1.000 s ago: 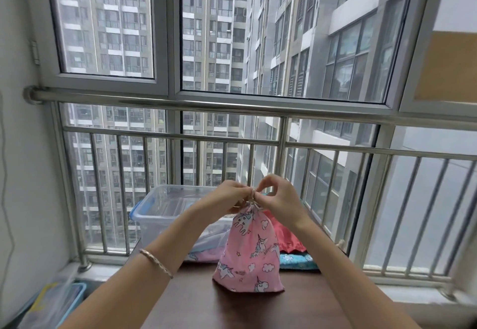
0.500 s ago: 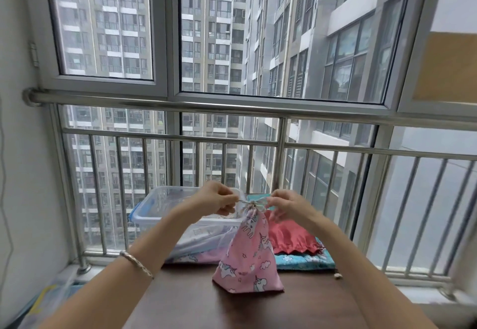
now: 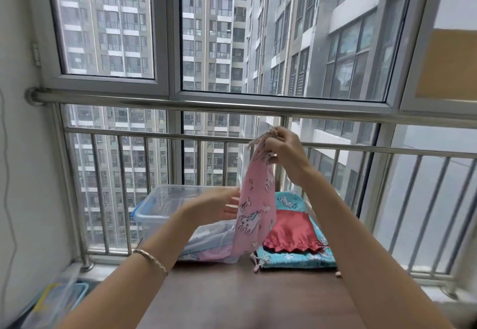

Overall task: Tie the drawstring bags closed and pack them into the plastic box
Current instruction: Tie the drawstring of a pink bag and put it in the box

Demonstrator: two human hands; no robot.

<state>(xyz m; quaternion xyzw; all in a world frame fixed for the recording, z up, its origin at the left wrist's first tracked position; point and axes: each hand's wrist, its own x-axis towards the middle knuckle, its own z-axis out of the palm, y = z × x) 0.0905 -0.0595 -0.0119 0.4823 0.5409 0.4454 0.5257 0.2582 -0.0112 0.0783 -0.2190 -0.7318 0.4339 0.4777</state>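
A pink unicorn-print drawstring bag (image 3: 254,210) hangs in the air above the dark table (image 3: 245,297). My right hand (image 3: 286,153) grips its gathered neck and strings from above. My left hand (image 3: 216,206) is lower, fingers spread and relaxed, touching the bag's left side. A clear plastic box (image 3: 160,207) with blue clips stands behind, at the table's far left. A red drawstring bag (image 3: 291,235) lies on a teal unicorn-print bag (image 3: 296,257) to the right. A pale pink bag (image 3: 211,252) lies flat in front of the box.
A steel railing (image 3: 180,101) and window bars close off the far side of the table. A white wall stands to the left. On the floor at the lower left sits another plastic container (image 3: 56,300).
My right hand has lifted the pink bag off the table by its neck. My left hand has let go of the string and dropped to the bag's side.
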